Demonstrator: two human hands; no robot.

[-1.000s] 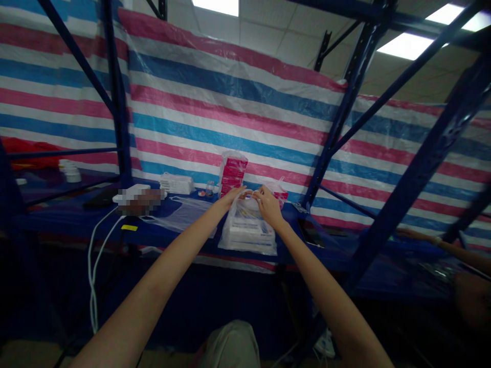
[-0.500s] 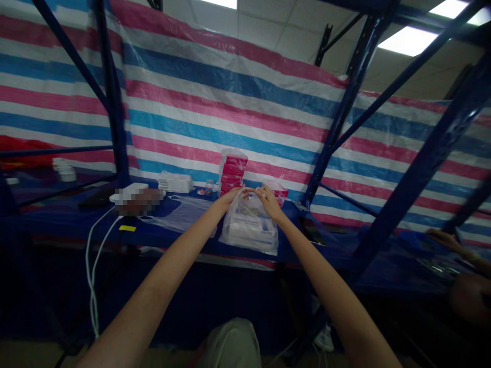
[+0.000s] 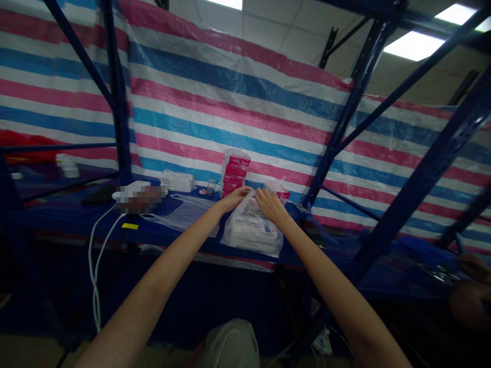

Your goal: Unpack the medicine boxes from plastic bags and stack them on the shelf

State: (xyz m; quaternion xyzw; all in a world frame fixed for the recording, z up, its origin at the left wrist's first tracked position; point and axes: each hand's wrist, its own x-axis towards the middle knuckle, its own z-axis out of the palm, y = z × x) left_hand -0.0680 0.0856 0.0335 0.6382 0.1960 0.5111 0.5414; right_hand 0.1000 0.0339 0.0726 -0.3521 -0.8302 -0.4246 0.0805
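A clear plastic bag (image 3: 249,237) with flat white packs inside rests on the blue table in front of me. My left hand (image 3: 237,198) is closed on the far left part of its gathered top. My right hand (image 3: 269,203) grips the same top from the right, its fingers bent over the plastic. The fingertips of both hands are close together, and part of the bag's opening is hidden under them. Just left of the bag, a flat, empty plastic bag (image 3: 187,217) lies on the table.
Behind my hands stand a bagged stack of pink boxes (image 3: 235,171) and a lower pink box (image 3: 283,195). Farther left are a small jar (image 3: 210,186), white packs (image 3: 177,181) and a white device with cables (image 3: 132,189). Blue rack posts (image 3: 326,153) rise at right; another person's hand (image 3: 475,268) is far right.
My hands have lowered the bag's top slightly, and the right hand now lies flatter over it. The bag's upper part has sunk. The view has shifted a little.
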